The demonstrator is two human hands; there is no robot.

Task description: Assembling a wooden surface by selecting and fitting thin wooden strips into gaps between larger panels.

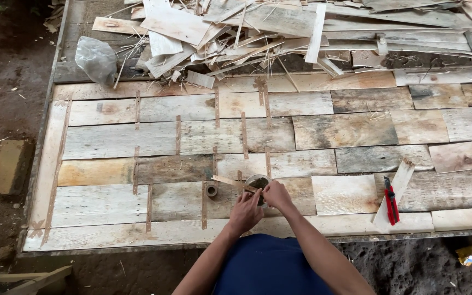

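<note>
Both hands, left hand [245, 212] and right hand [276, 195], on a tape roll [257, 183] over patchwork veneer sheets [345, 130], small roll [211, 190] just left, red cutter [391, 203] right, scrap pile [279, 33] behind

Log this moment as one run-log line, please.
both hands on tape roll, strip pulled left | spare roll beside | red cutter right | veneer sheets taped
</note>
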